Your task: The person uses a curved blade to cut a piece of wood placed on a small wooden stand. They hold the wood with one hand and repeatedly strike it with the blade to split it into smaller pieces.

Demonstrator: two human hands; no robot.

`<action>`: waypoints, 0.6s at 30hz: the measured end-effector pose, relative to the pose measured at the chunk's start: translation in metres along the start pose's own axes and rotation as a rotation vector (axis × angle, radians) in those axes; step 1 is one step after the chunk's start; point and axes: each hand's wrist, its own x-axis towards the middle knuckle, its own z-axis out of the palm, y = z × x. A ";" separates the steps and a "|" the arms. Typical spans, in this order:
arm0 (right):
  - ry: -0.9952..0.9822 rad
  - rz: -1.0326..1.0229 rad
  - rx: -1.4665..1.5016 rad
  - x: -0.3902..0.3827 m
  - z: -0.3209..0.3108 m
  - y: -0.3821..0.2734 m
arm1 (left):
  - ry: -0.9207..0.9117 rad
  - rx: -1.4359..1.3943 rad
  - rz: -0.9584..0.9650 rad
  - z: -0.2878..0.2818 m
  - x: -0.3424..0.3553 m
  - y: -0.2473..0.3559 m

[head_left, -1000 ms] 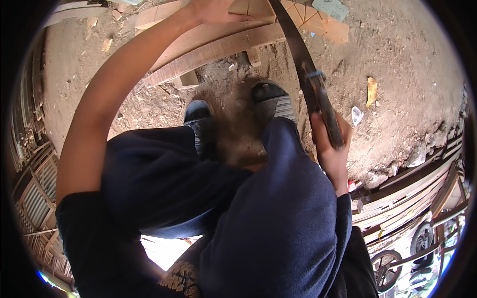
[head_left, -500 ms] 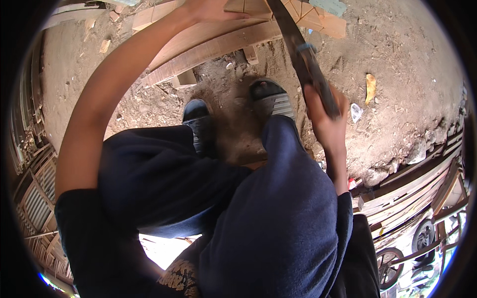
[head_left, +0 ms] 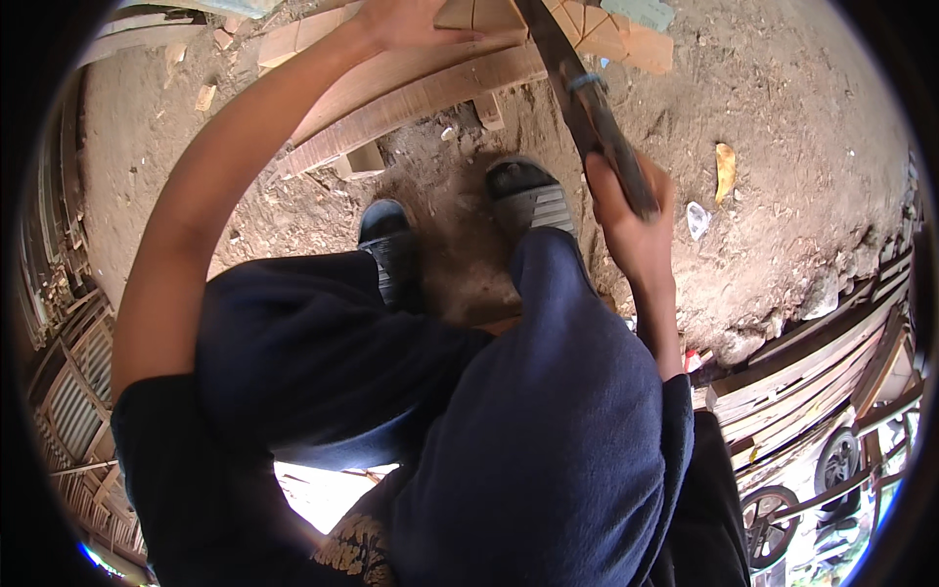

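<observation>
My right hand (head_left: pixel 634 210) is closed around the wooden handle of a long saw-like tool (head_left: pixel 569 73), which has a blue band near its grip. Its dark blade slants up and leftward past the top edge, along the right end of a wooden block (head_left: pixel 481 14). Against that block's left side, my left hand (head_left: pixel 403 23) grips it, the thumb stretched along the near edge; the other fingers are mostly cut off by the frame. Beneath lies a thick plank (head_left: pixel 421 98). Where the blade's tip ends is out of view.
Marked wooden pieces (head_left: pixel 616 39) lie right of the blade, with a pale greenish flat piece (head_left: pixel 638 12) beyond. My sandalled feet (head_left: pixel 530 194) rest on the dirt floor. A yellow scrap (head_left: pixel 724 172) and clear plastic (head_left: pixel 697 221) lie to the right. Stacked boards (head_left: pixel 797 382) stand lower right.
My right hand and the tool have shifted slightly up and to the left along the block. My left hand keeps its place on the wood.
</observation>
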 end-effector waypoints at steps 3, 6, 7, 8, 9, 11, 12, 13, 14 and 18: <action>-0.025 -0.004 -0.010 -0.034 -0.016 0.013 | 0.065 0.054 0.002 0.001 -0.009 -0.003; -0.026 0.060 0.031 -0.046 -0.021 0.009 | 0.094 0.075 0.024 -0.001 -0.016 -0.002; -0.024 0.034 0.003 -0.041 -0.019 0.004 | 0.080 0.062 0.033 0.001 -0.010 -0.004; -0.029 0.008 -0.016 -0.028 -0.014 0.003 | 0.057 0.056 0.040 0.001 -0.005 -0.002; -0.021 -0.017 0.018 -0.015 -0.008 0.001 | 0.038 0.013 0.025 0.001 0.001 0.001; -0.021 0.039 0.048 -0.003 -0.008 -0.004 | -0.024 -0.050 -0.017 -0.009 0.002 0.003; -0.021 0.067 0.061 -0.001 -0.008 -0.006 | -0.017 -0.032 0.000 -0.008 0.002 0.004; -0.010 0.045 0.021 -0.009 -0.012 -0.007 | -0.008 -0.014 0.010 -0.003 0.001 0.003; -0.025 0.034 -0.020 -0.021 -0.019 0.001 | -0.003 0.013 0.016 0.000 -0.002 -0.001; -0.043 0.127 0.063 -0.047 -0.029 0.000 | 0.117 0.103 0.052 0.005 -0.015 -0.005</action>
